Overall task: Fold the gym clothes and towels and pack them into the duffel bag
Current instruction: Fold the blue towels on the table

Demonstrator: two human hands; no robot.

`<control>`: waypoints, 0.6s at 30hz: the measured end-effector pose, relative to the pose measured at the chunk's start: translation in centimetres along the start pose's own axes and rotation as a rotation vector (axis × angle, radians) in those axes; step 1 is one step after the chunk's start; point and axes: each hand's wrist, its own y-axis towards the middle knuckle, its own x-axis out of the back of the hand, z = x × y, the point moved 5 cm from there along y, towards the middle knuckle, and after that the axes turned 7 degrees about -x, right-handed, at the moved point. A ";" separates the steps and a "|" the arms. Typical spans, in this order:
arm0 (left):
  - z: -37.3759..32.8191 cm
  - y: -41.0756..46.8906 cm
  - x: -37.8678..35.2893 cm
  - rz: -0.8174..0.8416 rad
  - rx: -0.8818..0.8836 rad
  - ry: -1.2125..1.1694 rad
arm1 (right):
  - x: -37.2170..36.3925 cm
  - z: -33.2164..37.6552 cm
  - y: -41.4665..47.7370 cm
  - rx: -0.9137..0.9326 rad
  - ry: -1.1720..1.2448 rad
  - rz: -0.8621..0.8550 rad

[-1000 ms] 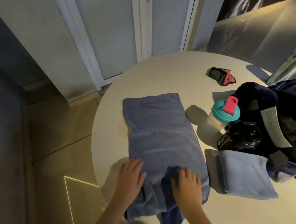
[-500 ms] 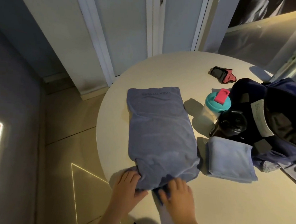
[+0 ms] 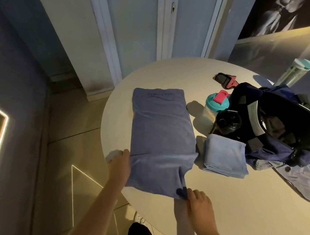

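Towel (image 3: 162, 136), soft and limp, is spread on the tabletop (image 3: 236, 205) beside the duffel bag (image 3: 269, 154). Its near corner is pinched by the right grip (image 3: 198, 199). Whether the left grip (image 3: 120, 163) is closed on the left edge cannot be told. Corners are best held, since slack cloth sags.

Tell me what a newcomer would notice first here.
A long blue towel lies spread down the left side of the round table, the left hand gripping its left edge and the right hand pinching its near corner. To its right sits an open dark duffel bag, with a folded pale blue towel and a teal-lidded shaker beside it.
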 end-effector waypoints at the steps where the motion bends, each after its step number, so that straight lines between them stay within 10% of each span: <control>1: -0.9 -0.9 0.0 -0.004 -0.074 0.084 | 0.0 -0.5 -0.4 -0.026 -0.019 0.005; 5: -3.7 -5.6 -3.8 0.111 -0.398 0.052 | 0.4 -0.7 -1.3 -0.032 -0.056 0.000; 18: -3.4 -10.7 -8.1 0.182 -0.266 -0.130 | 0.0 -0.9 -1.6 -0.028 0.229 0.183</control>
